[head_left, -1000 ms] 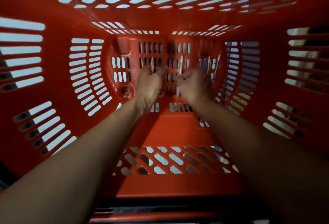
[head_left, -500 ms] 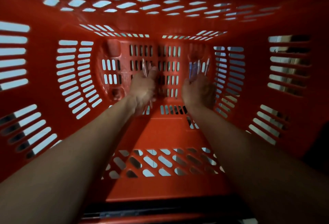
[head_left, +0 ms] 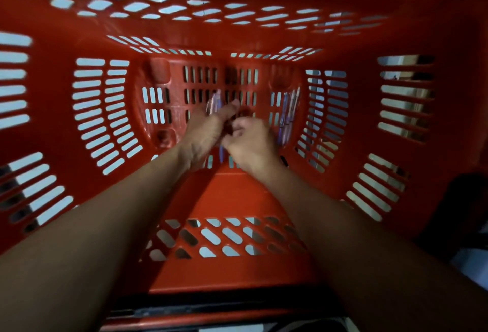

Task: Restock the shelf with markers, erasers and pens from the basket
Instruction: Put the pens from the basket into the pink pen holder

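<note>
Deep in the red basket (head_left: 66,125), our left hand (head_left: 204,133) grips blurred pens (head_left: 215,103); our right hand (head_left: 250,141) curls beside it, its grip unclear. More pens (head_left: 289,112) lie at the right wall.

Both bare arms reach deep into the red slotted basket (head_left: 87,28). The left grip (head_left: 204,135) is curled round a few blurred pens (head_left: 215,103). The right grip (head_left: 250,141) sits touching it, fingers bent. Just right of the right grip, loose pens (head_left: 289,112) lie on the basket floor.
</note>
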A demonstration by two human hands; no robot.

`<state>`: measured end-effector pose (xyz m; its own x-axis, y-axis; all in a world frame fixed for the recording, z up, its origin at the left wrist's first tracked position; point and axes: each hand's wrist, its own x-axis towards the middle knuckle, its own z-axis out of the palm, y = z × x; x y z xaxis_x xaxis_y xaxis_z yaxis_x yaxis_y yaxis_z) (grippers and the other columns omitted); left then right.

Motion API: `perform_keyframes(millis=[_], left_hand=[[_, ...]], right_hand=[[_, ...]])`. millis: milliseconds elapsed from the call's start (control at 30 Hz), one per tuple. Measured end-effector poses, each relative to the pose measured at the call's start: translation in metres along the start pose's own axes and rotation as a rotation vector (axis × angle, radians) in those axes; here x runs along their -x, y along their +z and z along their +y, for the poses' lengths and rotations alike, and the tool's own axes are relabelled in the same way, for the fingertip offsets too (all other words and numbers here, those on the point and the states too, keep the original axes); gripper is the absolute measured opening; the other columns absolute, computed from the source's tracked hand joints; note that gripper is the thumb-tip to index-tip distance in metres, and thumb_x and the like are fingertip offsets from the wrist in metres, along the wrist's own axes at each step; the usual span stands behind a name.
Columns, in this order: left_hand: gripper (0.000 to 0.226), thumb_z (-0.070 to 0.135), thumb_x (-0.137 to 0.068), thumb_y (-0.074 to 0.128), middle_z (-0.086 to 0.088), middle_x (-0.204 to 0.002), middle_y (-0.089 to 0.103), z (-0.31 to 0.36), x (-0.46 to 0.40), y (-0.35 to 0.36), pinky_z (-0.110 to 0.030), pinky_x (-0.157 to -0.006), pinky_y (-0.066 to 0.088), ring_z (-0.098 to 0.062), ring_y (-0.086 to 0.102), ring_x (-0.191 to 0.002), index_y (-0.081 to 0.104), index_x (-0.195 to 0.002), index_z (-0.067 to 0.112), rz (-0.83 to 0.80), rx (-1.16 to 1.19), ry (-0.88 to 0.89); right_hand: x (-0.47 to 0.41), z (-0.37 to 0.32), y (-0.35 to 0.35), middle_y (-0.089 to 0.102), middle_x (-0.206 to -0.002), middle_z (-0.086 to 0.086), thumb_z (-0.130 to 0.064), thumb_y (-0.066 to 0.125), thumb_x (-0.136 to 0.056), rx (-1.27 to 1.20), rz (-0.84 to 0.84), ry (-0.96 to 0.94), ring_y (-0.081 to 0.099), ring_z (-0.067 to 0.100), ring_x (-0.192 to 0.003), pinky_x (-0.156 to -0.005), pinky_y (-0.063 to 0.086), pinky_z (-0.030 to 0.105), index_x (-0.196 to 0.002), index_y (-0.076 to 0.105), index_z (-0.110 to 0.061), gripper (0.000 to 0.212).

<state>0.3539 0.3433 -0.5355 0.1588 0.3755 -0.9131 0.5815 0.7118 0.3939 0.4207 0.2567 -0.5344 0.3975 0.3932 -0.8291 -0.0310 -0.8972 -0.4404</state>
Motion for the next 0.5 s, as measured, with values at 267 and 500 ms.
perform_keyframes(millis=[267,500], left_hand=[[0.040,0.035,-0.111,0.048,-0.025,-0.075,0.060,0.002,0.000,-0.006,-0.037,-0.060,0.048,-0.029,0.058,-0.063,0.062,-0.093,0.001,-0.007,-0.118,0.046],[0.028,0.035,-0.104,0.063,-0.020,-0.084,0.056,-0.001,0.000,-0.005,-0.047,-0.068,0.045,-0.033,0.053,-0.072,0.061,-0.097,0.008,-0.027,0.003,0.000]], right_hand=[[-0.007,-0.003,-0.020,0.070,-0.069,-0.003,-0.027,0.060,-0.097,0.007,0.217,0.093,0.067,0.012,-0.064,-0.054,0.049,0.025,-0.075,0.069,-0.020,0.025],[-0.029,0.025,-0.036,0.070,-0.116,0.007,-0.038,0.052,-0.102,0.359,0.506,0.377,0.067,0.026,-0.105,-0.088,0.056,0.041,-0.124,0.067,-0.015,0.035]])
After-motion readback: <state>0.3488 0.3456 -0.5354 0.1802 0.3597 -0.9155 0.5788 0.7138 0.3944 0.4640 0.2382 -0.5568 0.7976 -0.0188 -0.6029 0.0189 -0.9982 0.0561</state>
